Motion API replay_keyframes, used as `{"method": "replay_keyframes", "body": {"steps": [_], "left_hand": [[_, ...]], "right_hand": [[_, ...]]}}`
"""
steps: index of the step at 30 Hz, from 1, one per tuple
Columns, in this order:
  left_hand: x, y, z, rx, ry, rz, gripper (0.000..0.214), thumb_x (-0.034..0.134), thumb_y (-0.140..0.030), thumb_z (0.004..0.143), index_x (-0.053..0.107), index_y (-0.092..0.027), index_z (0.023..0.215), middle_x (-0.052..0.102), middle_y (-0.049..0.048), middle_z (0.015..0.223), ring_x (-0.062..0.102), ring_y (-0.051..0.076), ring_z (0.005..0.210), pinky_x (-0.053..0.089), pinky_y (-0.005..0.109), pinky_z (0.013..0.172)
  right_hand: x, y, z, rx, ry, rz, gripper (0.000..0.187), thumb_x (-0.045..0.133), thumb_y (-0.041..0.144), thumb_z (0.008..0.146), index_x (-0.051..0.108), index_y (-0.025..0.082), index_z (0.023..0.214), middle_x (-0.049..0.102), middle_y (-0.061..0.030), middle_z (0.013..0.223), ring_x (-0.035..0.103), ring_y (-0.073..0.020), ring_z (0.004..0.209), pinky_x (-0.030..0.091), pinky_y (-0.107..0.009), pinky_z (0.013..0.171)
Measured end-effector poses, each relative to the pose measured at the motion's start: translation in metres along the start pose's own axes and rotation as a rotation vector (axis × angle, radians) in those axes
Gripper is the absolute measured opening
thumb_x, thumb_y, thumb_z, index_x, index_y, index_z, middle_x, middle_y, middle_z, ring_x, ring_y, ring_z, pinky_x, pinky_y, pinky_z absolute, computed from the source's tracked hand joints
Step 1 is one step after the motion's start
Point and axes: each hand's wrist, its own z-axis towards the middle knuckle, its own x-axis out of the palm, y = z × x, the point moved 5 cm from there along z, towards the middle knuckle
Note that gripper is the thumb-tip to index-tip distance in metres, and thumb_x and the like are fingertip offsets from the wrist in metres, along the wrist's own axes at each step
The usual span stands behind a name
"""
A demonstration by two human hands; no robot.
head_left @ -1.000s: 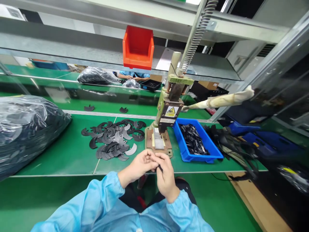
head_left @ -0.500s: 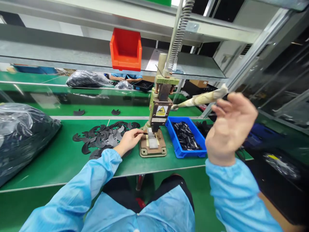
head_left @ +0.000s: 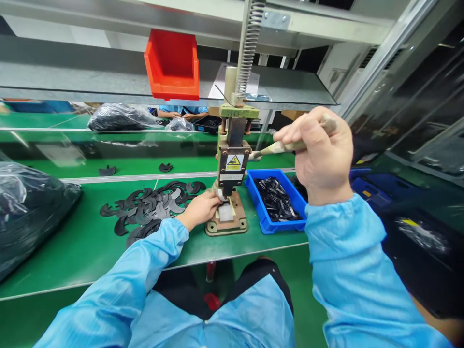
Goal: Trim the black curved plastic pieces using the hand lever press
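My right hand (head_left: 321, 154) is wrapped round the wrapped lever (head_left: 277, 148) of a hand press (head_left: 232, 159). The lever slopes up to the right from the press head. At the foot of the press, my left hand (head_left: 203, 208) has its fingertips pinched together beside the light metal block (head_left: 226, 212) on the base, under the ram. A small black part (head_left: 224, 203) shows as a dark sliver at those fingertips, mostly hidden by fingers and ram. Left of this hand lies a loose pile of curved black pieces (head_left: 152, 208).
Right of the press stands a blue bin (head_left: 266, 226) of small black parts. A large plastic bag (head_left: 32, 212) fills the left side. An orange bin (head_left: 172, 92) sits on the shelf above. Across the bench, a co-worker's hands (head_left: 183, 116) are near another bag.
My right hand, loose and open by the lever's end before, has closed round the lever and drawn it lower. My left hand has brought the small black part in under the ram.
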Motion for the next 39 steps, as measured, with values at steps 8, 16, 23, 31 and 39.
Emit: {"method": "replay_keyframes", "body": {"steps": [8,16,23,31,39], "left_hand": [[0.001,0.002,-0.002,0.031,-0.039,-0.091,0.032,0.056,-0.014,0.102,0.080,-0.025,0.120,0.076,0.0087,0.121,0.071,0.024,0.115,0.059,0.039,0.103],[-0.001,-0.003,-0.004,0.042,-0.006,-0.054,0.031,0.054,-0.016,0.103,0.077,-0.022,0.122,0.076,0.0109,0.121,0.073,0.025,0.114,0.061,0.040,0.101],[-0.040,0.043,-0.014,-0.069,0.055,0.040,0.037,0.062,-0.021,0.100,0.072,-0.022,0.135,0.076,0.0125,0.130,0.070,0.028,0.123,0.056,0.043,0.111],[-0.111,0.171,-0.050,-0.561,0.261,0.389,0.040,0.062,-0.035,0.096,0.078,-0.020,0.130,0.079,0.0131,0.131,0.071,0.033,0.127,0.054,0.041,0.109],[-0.068,0.171,-0.040,-0.615,0.390,0.338,0.047,0.073,-0.044,0.088,0.075,-0.025,0.131,0.080,0.0101,0.127,0.067,0.035,0.129,0.053,0.039,0.103]], "right_hand": [[0.004,0.007,-0.077,-0.014,-0.121,0.030,0.029,0.068,0.036,0.100,0.064,0.022,0.075,0.068,-0.0026,0.083,0.069,-0.0172,0.081,0.062,-0.042,0.084],[0.016,-0.010,-0.162,-0.049,-0.175,-0.074,0.025,0.064,0.026,0.094,0.061,0.027,0.068,0.064,-0.0004,0.073,0.070,-0.0247,0.087,0.055,-0.067,0.110],[0.019,-0.017,-0.175,-0.067,-0.277,-0.053,0.029,0.065,0.032,0.095,0.058,0.026,0.067,0.062,-0.0008,0.071,0.068,-0.0242,0.084,0.056,-0.068,0.109],[0.021,-0.020,-0.175,-0.089,-0.330,0.010,0.029,0.070,0.033,0.093,0.060,0.022,0.067,0.064,-0.0014,0.073,0.069,-0.0244,0.087,0.055,-0.066,0.109],[0.020,-0.021,-0.175,-0.094,-0.325,-0.008,0.028,0.070,0.030,0.092,0.060,0.023,0.066,0.064,-0.0002,0.072,0.069,-0.0225,0.085,0.056,-0.065,0.108]]}}
